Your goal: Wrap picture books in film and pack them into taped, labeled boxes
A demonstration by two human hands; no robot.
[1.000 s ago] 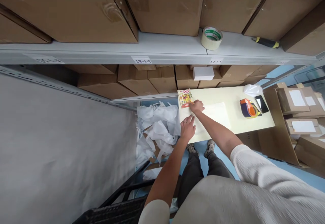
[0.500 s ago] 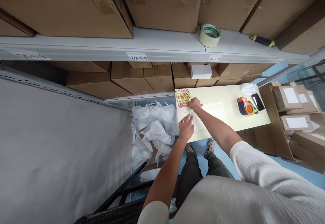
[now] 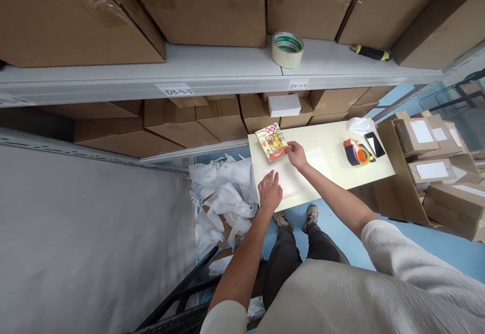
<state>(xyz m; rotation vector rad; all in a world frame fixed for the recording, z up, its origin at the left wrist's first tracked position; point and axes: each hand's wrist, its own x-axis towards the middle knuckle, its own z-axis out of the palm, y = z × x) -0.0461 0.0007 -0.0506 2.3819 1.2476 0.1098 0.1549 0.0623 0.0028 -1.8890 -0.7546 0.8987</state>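
Note:
In the head view, my right hand (image 3: 296, 155) pinches the lower right corner of a colourful booklet (image 3: 271, 142) with yellow cartoon figures and a red lower band. The booklet is tilted, partly raised over the left end of the cream tabletop (image 3: 337, 173). My left hand (image 3: 270, 190) lies palm down near the table's left front edge, fingers spread, holding nothing. Beneath and between the hands is a pale, thin sheet or bag (image 3: 306, 170), hard to tell from the tabletop.
To the right on the table are an orange and navy tape dispenser (image 3: 355, 153), a phone (image 3: 374, 145) and a crumpled white wrapper (image 3: 360, 125). Crumpled white plastic (image 3: 231, 197) fills the floor at left. A tape roll (image 3: 287, 49) and a cutter (image 3: 370, 53) lie on the shelf above.
My right hand has taken the booklet by its corner, lifting and turning it from where it lay flat. My left hand stays by the table's front edge. The camera view has shifted slightly.

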